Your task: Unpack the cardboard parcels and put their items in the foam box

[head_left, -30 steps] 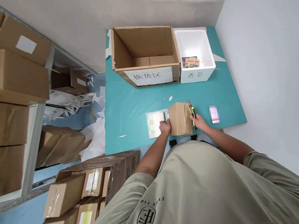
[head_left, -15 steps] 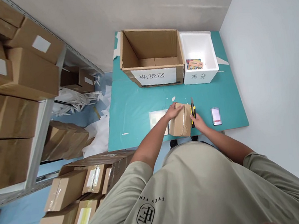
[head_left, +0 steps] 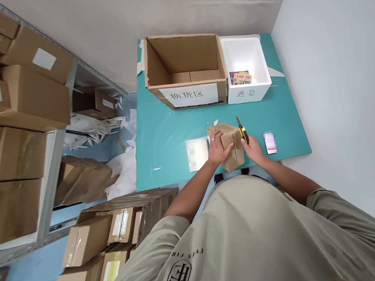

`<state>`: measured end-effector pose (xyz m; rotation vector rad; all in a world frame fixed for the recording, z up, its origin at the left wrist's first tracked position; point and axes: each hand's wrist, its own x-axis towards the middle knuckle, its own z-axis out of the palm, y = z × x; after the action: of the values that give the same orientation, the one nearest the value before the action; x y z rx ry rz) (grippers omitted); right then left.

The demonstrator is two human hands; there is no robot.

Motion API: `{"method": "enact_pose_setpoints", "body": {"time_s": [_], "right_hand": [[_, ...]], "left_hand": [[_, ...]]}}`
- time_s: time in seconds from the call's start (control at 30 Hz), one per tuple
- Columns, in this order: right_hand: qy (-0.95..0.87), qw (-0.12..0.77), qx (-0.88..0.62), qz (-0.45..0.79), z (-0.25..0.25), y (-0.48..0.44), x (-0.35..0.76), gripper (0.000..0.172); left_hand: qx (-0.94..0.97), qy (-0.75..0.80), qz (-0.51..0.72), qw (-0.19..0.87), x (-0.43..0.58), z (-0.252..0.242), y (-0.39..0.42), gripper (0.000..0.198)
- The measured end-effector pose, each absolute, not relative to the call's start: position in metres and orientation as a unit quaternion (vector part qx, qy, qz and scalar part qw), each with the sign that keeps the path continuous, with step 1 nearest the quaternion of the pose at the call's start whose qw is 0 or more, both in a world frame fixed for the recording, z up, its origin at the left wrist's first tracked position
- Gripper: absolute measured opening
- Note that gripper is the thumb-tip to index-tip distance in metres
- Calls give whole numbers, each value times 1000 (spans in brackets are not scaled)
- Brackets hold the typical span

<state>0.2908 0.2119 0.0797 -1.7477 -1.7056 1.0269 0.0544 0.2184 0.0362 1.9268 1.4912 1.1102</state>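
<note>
A small cardboard parcel (head_left: pixel 236 150) wrapped in clear tape sits tilted on the teal mat (head_left: pixel 171 147) right in front of me. My left hand (head_left: pixel 217 150) lies over its top, fingers spread and gripping it. My right hand (head_left: pixel 253 149) is closed around a yellow and black utility knife (head_left: pixel 243 133), with the blade (head_left: pixel 238 123) pointing away from me, just beside the parcel's right side. A white sheet with a blurred print (head_left: pixel 198 154) lies left of the parcel, and a phone (head_left: pixel 270 143) lies right of my right hand.
An open cardboard box (head_left: pixel 182 69) with a white Chinese label and a white foam box (head_left: pixel 245 68) holding a colourful printed item (head_left: pixel 240 77) stand at the mat's far edge. Metal shelves of cartons (head_left: pixel 10 100) and taped parcels (head_left: pixel 86 240) fill the left.
My left hand has moved from the parcel's near left side onto its top. The parcel has turned and tilted, and the knife now leans further, its blade angled to the upper left.
</note>
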Motion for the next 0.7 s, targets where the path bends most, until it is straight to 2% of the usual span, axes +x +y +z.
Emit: {"method": "enact_pose_setpoints", "body": {"time_s": [0.13, 0.4, 0.7], "right_hand": [[-661, 215, -621, 363, 99, 201, 296, 45], [-682, 170, -617, 355, 118, 195, 293, 46], [-690, 134, -622, 345, 124, 183, 291, 47]], "left_hand": [[699, 539, 414, 224, 63, 36, 213, 64], [661, 591, 370, 279, 71, 50, 212, 66], [642, 597, 388, 284, 71, 53, 213, 65]]}}
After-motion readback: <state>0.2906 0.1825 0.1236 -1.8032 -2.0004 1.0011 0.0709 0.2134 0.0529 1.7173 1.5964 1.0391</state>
